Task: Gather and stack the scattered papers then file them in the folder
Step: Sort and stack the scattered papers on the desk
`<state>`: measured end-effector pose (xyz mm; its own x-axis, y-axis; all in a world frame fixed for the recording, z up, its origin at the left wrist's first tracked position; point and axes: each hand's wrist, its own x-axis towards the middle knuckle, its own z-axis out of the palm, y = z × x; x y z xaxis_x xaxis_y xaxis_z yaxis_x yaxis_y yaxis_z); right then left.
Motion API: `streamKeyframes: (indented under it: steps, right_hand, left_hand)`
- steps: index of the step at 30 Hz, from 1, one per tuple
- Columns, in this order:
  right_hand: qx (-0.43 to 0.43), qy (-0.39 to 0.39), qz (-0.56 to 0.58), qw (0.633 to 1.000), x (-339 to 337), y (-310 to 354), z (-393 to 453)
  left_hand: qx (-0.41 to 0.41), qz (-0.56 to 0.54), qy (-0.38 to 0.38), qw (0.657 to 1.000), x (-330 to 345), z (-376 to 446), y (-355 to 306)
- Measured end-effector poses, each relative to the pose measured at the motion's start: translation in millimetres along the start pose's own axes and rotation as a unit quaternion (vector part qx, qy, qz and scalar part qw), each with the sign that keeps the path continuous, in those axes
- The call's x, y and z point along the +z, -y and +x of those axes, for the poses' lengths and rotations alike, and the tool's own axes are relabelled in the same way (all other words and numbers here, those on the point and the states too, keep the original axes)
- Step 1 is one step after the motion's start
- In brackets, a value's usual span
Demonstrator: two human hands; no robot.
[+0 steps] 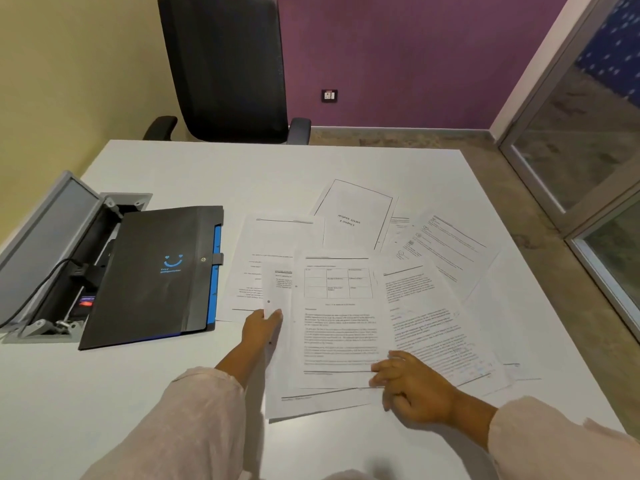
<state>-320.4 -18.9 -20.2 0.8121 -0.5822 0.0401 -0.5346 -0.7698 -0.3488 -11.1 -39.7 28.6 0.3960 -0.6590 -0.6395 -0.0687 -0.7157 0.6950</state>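
Several printed white papers (339, 317) lie fanned and overlapping on the white table (214, 168), right of centre. A black folder (152, 275) with a blue smiley logo and blue edge lies closed at the left. My left hand (259, 327) grips the left edge of a sheet in the near pile, thumb on top. My right hand (412, 382) rests with its fingertips on the lower right of the top sheet with the table grid. A framed title page (353, 216) lies farthest back.
An open grey cable box (52, 258) with a black plug and cord sits sunk in the table's left side, touching the folder. A black office chair (228, 67) stands behind the table. A glass partition (588, 150) runs along the right.
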Motion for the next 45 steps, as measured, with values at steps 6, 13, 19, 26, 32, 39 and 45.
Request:
streamKeyframes:
  steps: [6,13,19,26,32,39,45]
  right_hand:
    - [0.413,-0.227,0.381,0.795,-20.6,12.1,21.3]
    - [0.57,-0.083,0.118,0.809,-25.0,-4.6,41.2]
    - [0.543,-0.13,0.294,0.776,-30.5,-3.7,59.6]
    - [0.476,-0.152,0.37,0.783,-34.6,3.2,64.2]
    - [0.445,-0.177,0.409,0.777,-66.8,5.1,78.1]
    - [0.387,-0.189,0.458,0.777,-112.6,22.0,93.8]
    - [0.403,-0.271,0.469,0.738,-128.2,40.2,94.5]
  left_hand:
    - [0.017,0.012,0.044,0.999,6.6,-7.1,-3.0]
    - [0.017,-0.029,0.072,0.997,16.8,-12.7,-12.2]
    - [0.014,-0.05,0.107,0.993,28.2,-20.4,-16.0]
    - [0.057,-0.041,0.108,0.992,25.2,-23.6,-31.4]
    - [0.153,-0.098,0.195,0.964,-4.5,-34.1,-57.5]
    - [0.232,-0.136,0.226,0.936,-22.4,-54.8,-79.6]
    - [0.267,-0.121,0.163,0.942,-17.3,-62.7,-82.7]
